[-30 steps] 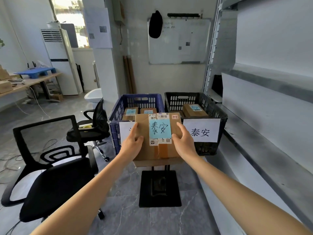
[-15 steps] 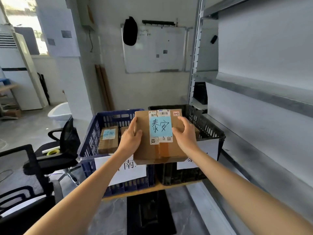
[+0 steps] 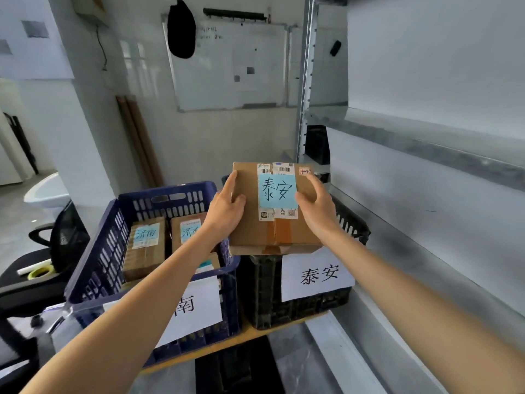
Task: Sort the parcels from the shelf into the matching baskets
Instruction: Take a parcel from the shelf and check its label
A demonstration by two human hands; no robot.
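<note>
A brown cardboard parcel (image 3: 255, 228) with a blue note reading 泰安 hangs over the black basket (image 3: 309, 311), whose white sign also reads 泰安. My left hand (image 3: 225, 210) grips its left edge and my right hand (image 3: 315, 207) grips its right edge. The parcel hides the inside of the black basket. To the left stands a blue basket (image 3: 105, 268) with a sign ending in 南; it holds several parcels (image 3: 146, 245) with blue 济南 notes.
Both baskets sit on a yellow board (image 3: 255, 334) over a black stand. A grey metal shelf (image 3: 426, 155) runs along the right. Black office chairs (image 3: 56, 243) stand at the left. A whiteboard (image 3: 230, 64) hangs on the far wall.
I have come closer to the baskets. The parcel, held in both hands, has moved forward and to the right, from over the gap between the baskets to above the black basket.
</note>
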